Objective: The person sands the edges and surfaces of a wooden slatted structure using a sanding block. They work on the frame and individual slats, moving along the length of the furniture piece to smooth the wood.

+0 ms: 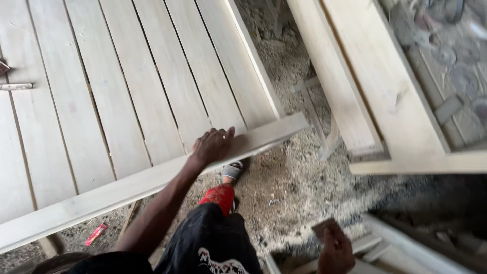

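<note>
I'm resting my left hand [212,146] flat, fingers spread, on the near rail [152,180] of one slatted panel [127,86], five slats showing. My right hand [335,251] is pinching one sanding scrap [322,228] off the panel's near right corner. Judging: sanding step; next, bringing the scrap onto the rail.

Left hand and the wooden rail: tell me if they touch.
Touching. The head view shows the left hand resting flat on the pale wooden rail, fingers spread over its top face.
</note>
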